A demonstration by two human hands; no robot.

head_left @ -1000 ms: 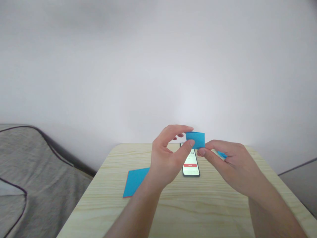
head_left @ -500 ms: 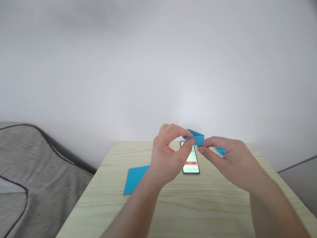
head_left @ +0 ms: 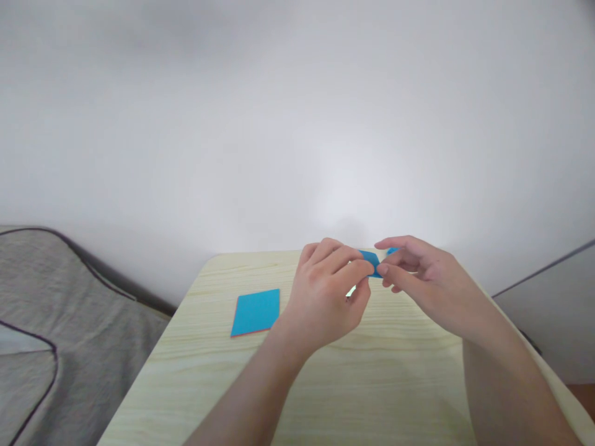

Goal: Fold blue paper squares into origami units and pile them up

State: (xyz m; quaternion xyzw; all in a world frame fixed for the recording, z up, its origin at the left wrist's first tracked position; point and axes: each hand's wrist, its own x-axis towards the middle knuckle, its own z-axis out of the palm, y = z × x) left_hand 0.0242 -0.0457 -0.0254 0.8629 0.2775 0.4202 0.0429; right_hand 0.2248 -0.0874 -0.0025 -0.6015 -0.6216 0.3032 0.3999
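A blue square (head_left: 256, 311) lies left of the left hand (head_left: 325, 294), which grips the folded blue paper (head_left: 371, 260) at its fingertips. A blue piece (head_left: 393, 251) shows behind the right hand's (head_left: 427, 272) fingers; that hand's thumb is at the paper's edge, whether pinching I cannot tell.

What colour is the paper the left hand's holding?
The paper is blue; the head view shows it.

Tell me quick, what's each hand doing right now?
Left hand: closed, holding the small folded blue paper.
Right hand: thumb at the paper's edge; can't tell whether it's gripping.
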